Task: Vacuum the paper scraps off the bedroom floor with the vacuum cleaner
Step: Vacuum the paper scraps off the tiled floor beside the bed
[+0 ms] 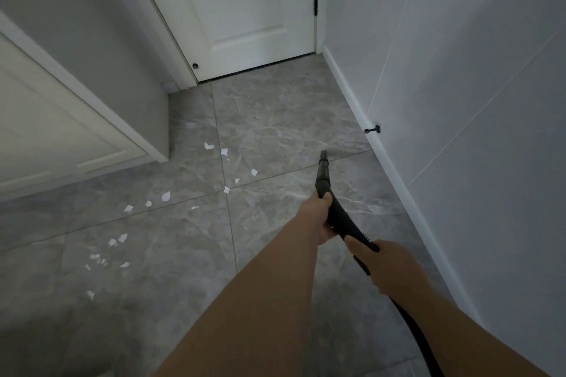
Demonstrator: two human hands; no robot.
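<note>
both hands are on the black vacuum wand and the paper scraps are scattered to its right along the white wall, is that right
Not quite. In the head view both hands, left hand and right hand, do hold the black vacuum wand, but the paper scraps lie to its left, not along the white wall.

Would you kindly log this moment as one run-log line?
left hand: gripping wand | right hand: gripping handle | nozzle: over bare tile | paper scraps: left of nozzle, not yet vacuumed
</note>
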